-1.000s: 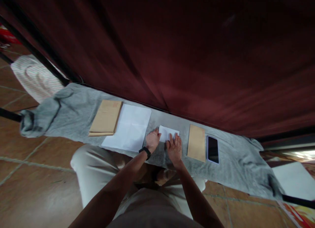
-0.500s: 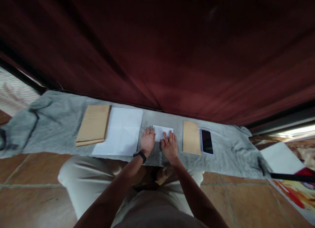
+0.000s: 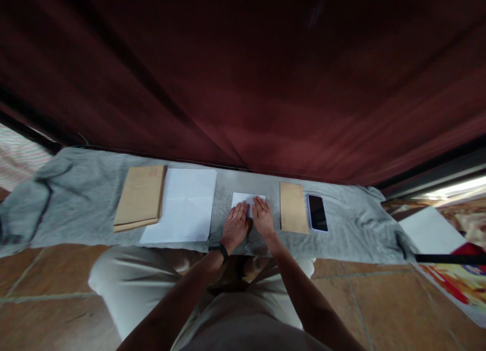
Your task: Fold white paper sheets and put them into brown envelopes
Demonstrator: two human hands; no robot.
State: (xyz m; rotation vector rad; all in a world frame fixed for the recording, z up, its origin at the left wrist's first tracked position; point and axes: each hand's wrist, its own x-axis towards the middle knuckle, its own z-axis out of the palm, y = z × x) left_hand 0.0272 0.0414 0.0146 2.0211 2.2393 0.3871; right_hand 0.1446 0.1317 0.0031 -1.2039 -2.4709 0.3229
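A small folded sheet of white paper [image 3: 243, 196] lies flat on the grey cloth. My left hand [image 3: 237, 223] rests on its lower left part, fingers stretched out, a dark band round the wrist. Beside it my right hand [image 3: 262, 217] lies on the paper's right part, fingers also extended. Between them the fingertips come close together and cover much of the sheet. Left of my hands are larger white sheets [image 3: 190, 204] with faint creases. To the right lies a single brown envelope [image 3: 294, 208].
A stack of brown envelopes [image 3: 139, 195] overlaps the white sheets' left edge. A phone [image 3: 317, 213] with a dark screen lies right of the single envelope. The narrow surface is draped in grey cloth [image 3: 353, 224], with a dark red curtain [image 3: 243, 88] behind it.
My left hand has slid right from beside the paper's left edge onto the paper, closer to my right hand. My right hand's fingers have drawn closer together. The view has shifted slightly.
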